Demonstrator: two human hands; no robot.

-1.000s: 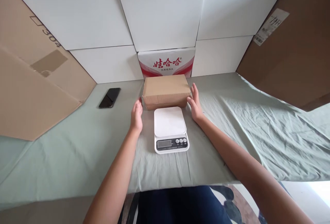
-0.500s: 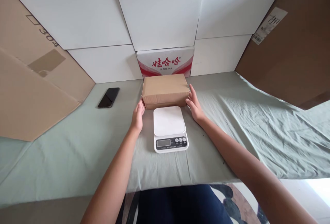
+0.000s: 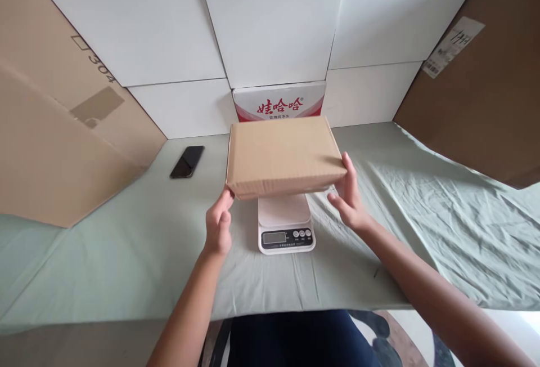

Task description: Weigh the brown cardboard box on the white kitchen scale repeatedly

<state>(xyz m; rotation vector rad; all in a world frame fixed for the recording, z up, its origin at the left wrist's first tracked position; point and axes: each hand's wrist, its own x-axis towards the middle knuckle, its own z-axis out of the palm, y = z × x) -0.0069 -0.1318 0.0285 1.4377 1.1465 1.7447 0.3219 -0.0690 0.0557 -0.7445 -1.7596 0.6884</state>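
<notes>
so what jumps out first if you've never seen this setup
A brown box held between the left hand and right hand, above a white scale at the middle of the green cloth. A black phone lies to the left, and white boards stand behind.

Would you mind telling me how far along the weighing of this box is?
Done: the cardboard box is off the cloth-covered table. In hand: the left hand and right hand hold it by its ends, above the kitchen scale. Left: it is not yet resting on the scale's plate, and the display is too small to read.
</notes>
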